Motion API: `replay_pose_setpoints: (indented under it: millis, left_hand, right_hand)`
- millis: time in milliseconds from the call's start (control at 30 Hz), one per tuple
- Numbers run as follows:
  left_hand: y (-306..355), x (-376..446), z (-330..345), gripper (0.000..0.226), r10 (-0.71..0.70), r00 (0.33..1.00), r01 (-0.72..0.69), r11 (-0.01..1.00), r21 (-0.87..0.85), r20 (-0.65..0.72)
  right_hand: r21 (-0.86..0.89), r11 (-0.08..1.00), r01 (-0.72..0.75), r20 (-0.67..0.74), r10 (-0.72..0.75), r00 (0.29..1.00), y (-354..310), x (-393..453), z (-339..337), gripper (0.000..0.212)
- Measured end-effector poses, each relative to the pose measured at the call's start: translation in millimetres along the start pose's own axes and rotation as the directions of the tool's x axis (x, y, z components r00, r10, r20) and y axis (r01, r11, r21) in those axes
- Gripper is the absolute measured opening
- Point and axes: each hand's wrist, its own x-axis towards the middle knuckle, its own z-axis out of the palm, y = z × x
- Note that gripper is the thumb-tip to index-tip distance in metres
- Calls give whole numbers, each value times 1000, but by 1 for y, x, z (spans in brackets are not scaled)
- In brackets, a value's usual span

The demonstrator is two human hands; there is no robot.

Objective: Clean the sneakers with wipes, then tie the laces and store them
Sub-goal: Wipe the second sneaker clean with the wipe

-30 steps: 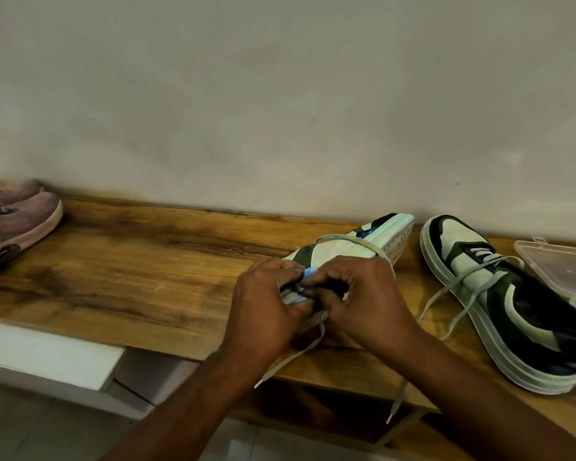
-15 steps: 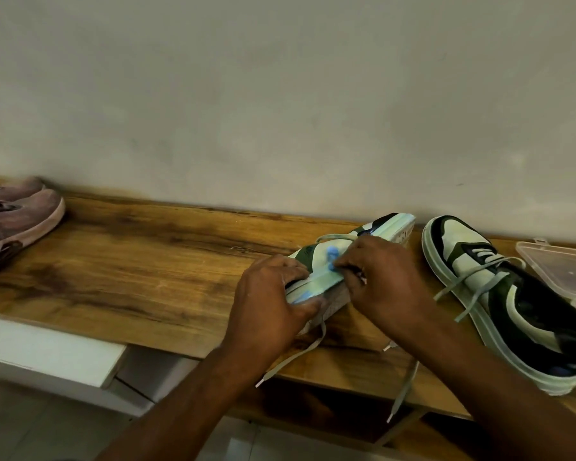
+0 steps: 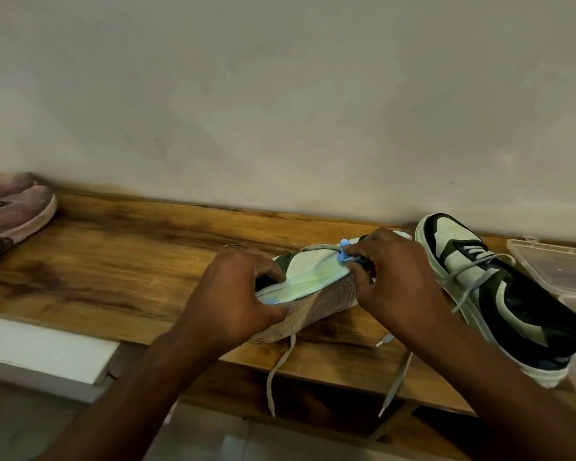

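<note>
On a wooden shelf [image 3: 113, 261] against a plain wall [image 3: 280, 94], both hands grip one sneaker [image 3: 313, 277], tipped sideways.

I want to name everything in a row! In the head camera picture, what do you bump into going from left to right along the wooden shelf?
Pink sneakers → left hand → tipped sneaker → right hand → upright sneaker → clear plastic box.

A pale green, dark green and white sneaker [image 3: 310, 271] with tan patterned sole sits between the hands, a blue scrap, possibly a wipe [image 3: 343, 251], at the right hand's [image 3: 393, 281] fingertips; right of it, a matching green-black-white sneaker [image 3: 499, 294] with grey laces; far left, dusty pink shoes [image 3: 10, 211] on streaked brown wood [image 3: 130, 261].
</note>
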Motion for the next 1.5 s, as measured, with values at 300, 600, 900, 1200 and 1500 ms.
replay_pose_setpoints:
  millis: [300,600,900,1200,1500]
  left_hand:
    - [19,10,37,58,201,976,-192,976,103,-78]
    - [19,4,44,55,168,984,-168,986,-2,-63]
    - [24,0,48,56,172,981,-178,982,-60,-92]
    - [24,0,46,55,142,987,-147,988,-57,-73]
    - [27,-3,50,56,148,986,-152,986,-64,-76]
  right_hand:
    - [23,999,-40,53,38,998,-6,-8,-10,22]
    - [-123,978,170,171,-147,974,-30,-49,-2,49]
    - [-36,983,-177,-108,173,979,19,-24,-27,30]
    - [-82,996,24,160,-11,987,-25,-36,-6,41]
    - [-128,988,-88,64,97,993,-6,-12,-15,13]
